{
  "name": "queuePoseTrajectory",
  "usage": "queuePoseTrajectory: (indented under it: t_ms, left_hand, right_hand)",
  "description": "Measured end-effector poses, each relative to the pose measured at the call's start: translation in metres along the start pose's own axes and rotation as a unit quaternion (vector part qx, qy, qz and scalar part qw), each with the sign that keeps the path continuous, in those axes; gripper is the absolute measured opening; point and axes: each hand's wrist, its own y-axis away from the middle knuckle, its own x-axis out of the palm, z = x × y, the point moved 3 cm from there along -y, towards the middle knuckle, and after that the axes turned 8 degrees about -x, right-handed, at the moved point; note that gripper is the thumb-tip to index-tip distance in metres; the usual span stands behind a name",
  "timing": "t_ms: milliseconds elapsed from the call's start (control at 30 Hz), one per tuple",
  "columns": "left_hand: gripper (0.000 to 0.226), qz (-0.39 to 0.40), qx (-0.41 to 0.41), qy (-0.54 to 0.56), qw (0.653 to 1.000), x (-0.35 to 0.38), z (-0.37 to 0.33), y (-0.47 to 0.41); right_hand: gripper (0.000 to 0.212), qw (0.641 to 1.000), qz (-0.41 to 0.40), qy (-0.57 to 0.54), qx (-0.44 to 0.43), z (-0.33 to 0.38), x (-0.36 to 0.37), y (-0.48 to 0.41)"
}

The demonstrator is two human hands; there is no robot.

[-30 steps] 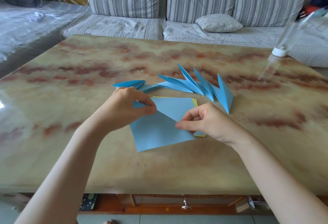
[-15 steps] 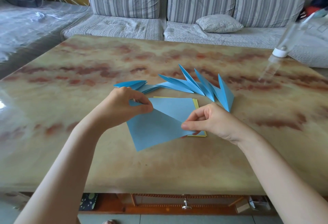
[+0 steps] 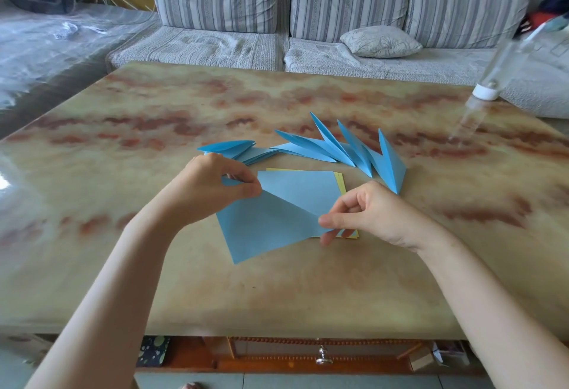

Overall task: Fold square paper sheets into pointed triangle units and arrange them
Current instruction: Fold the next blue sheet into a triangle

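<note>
Both pinched the blue sheet (image 3: 271,228) over the paper stack (image 3: 340,182) — left hand (image 3: 209,191), right hand (image 3: 375,216), opposite corners. First fold, likely; next — match corners, crease.

No writing, label, brand, number or sign can be read. The blue paper sheet (image 3: 268,228), the folded blue units (image 3: 338,151) and the yellow sheets (image 3: 341,182) show plain colour only. The clear bottle (image 3: 486,92) is too blurred to tell.
</note>
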Motion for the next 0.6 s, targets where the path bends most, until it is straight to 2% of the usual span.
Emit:
queuePoseTrajectory:
  t_ms: [133,300,433,500,600]
  left_hand:
    - [0.012,-0.008,-0.003,-0.006,1.0,-0.002,0.0,0.001]
    - [0.013,-0.019,-0.009,-0.011,1.0,0.0,0.0,0.003]
    - [0.009,-0.018,-0.012,-0.025,0.999,0.005,-0.002,0.003]
    - [0.008,-0.007,-0.005,-0.013,1.0,0.01,-0.005,0.004]
    - [0.01,0.01,0.017,0.001,1.0,0.019,-0.015,0.008]
  right_hand:
    - [0.023,0.999,0.006,0.043,-0.012,0.0,-0.002,0.002]
    - [0.025,0.998,-0.025,0.051,-0.031,0.001,-0.008,0.001]
    - [0.043,0.986,-0.122,0.09,-0.064,0.001,-0.014,-0.002]
    - [0.037,0.981,-0.163,0.06,-0.086,0.005,-0.011,-0.004]
    - [0.019,0.983,-0.151,0.012,-0.1,0.014,0.003,-0.01]
